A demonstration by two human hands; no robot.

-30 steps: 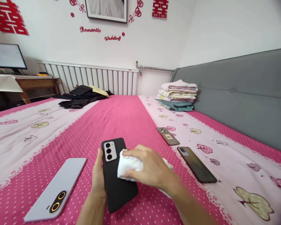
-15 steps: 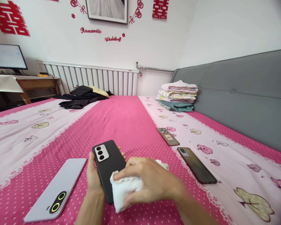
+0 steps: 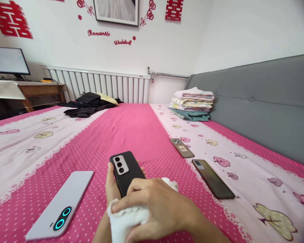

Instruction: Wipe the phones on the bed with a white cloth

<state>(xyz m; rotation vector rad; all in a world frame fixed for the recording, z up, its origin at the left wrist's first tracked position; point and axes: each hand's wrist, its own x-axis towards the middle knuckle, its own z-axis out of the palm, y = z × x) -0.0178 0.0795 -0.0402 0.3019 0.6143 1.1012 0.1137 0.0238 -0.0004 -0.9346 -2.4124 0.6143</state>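
My left hand (image 3: 110,184) grips a black phone (image 3: 128,170) by its edges, back side up, with the camera block at its far end. My right hand (image 3: 157,209) presses a white cloth (image 3: 125,221) onto the near half of that phone and hides it. Both hands hover low over the pink dotted bed sheet (image 3: 131,131).
A pale lilac phone (image 3: 60,204) with glowing rings lies to the left. Two brown phones (image 3: 181,147) (image 3: 212,178) lie to the right. Folded linen (image 3: 192,104) sits by the grey headboard (image 3: 263,101). Dark clothes (image 3: 87,104) lie near the radiator.
The right hand has dragged the cloth down the phone toward me. The phone has tilted in my left hand. The lilac phone's rings changed colour from yellow to cyan.
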